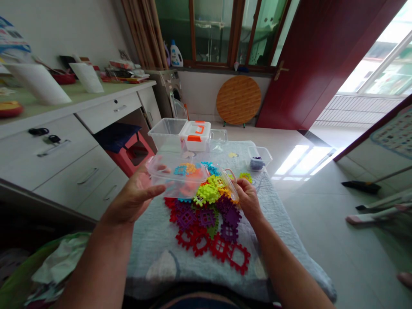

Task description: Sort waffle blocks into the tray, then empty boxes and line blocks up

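Note:
My left hand (137,195) is closed on the left end of a clear plastic box (174,187), held tilted above the table. In my right hand (247,197) is a clear plastic lid (229,184), gripped by its right side and turned on edge. Between and below them lies a heap of toothed plastic building pieces: lime-green pieces (207,194) on top, purple pieces (206,218) in the middle, red pieces (220,246) toward me. Orange and blue ones show through the clear box; whether any lie inside it I cannot tell.
On the cloth-covered table (154,253), a large clear bin (167,135) and a white box with orange clasps (198,137) stand at the back. A small tub (258,159) with dark pieces sits at the right edge. A red stool (131,152) is left, beside the drawers.

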